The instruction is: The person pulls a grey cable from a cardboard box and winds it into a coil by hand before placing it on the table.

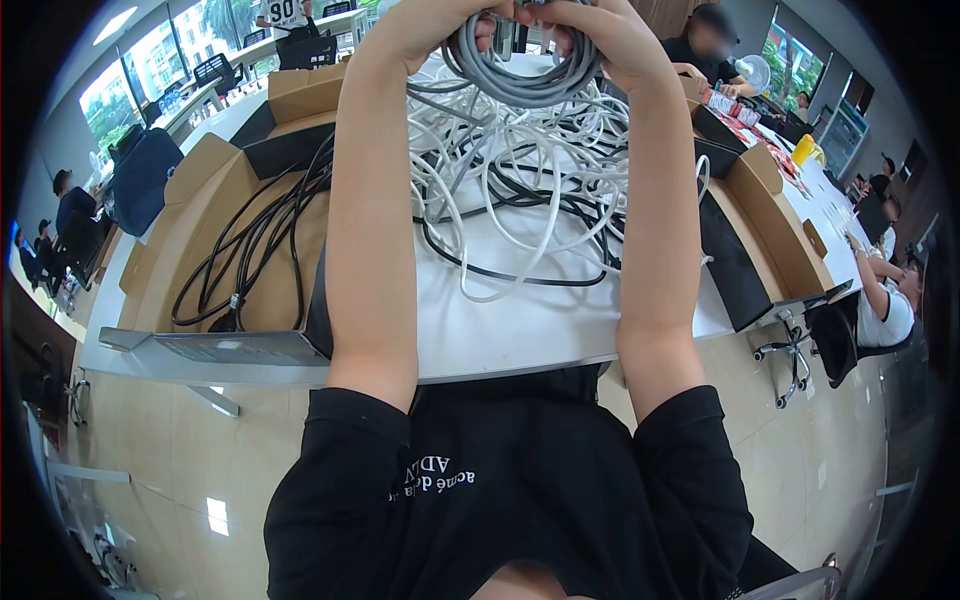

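Both my hands are raised over the white table and meet at the top of the view. My left hand and my right hand grip the same coiled grey cable, whose loops hang down between them. Beneath it lies a tangled pile of white, grey and black cables on the table top. Part of my fingers is cut off by the frame's upper edge.
An open cardboard box on the left holds a bundle of black cables. Another open box stands at the right. Several people sit at the far right and far left, and an office chair is near the table's right end.
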A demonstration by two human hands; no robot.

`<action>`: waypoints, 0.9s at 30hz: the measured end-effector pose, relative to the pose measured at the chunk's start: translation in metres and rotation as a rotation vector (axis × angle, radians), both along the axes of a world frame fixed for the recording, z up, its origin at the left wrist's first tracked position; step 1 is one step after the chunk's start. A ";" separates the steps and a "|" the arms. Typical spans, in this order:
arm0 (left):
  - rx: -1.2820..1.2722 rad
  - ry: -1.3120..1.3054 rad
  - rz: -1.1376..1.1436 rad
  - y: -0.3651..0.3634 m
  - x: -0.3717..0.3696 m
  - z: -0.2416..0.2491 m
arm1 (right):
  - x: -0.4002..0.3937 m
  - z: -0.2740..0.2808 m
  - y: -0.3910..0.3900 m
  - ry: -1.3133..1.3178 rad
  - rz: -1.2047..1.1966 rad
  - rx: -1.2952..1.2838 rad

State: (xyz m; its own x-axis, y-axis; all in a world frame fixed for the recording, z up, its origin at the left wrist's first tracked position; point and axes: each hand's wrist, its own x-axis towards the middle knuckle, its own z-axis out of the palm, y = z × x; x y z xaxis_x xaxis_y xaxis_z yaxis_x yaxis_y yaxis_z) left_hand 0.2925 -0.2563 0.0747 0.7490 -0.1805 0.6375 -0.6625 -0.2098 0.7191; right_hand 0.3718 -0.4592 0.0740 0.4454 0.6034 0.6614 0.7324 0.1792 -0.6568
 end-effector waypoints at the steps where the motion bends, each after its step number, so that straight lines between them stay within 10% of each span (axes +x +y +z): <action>1: 0.018 -0.021 0.039 -0.002 -0.002 0.000 | 0.003 0.001 0.001 0.009 0.008 0.065; 11: -0.290 -0.256 0.176 -0.025 0.018 0.002 | 0.050 -0.009 0.027 0.434 0.167 0.657; 20: -0.042 -0.027 -0.007 -0.003 -0.010 0.004 | -0.007 0.002 -0.007 0.108 -0.013 -0.041; 27: 0.145 0.047 0.018 0.011 -0.014 0.005 | -0.005 -0.005 0.015 -0.060 0.066 -0.062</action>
State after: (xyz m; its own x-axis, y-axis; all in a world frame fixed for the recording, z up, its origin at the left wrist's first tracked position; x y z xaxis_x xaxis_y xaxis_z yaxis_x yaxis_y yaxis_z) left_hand 0.2783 -0.2458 0.0796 0.7814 -0.2542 0.5699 -0.6240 -0.3250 0.7106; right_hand 0.3664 -0.4442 0.0694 0.3642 0.6708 0.6461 0.7585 0.1889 -0.6237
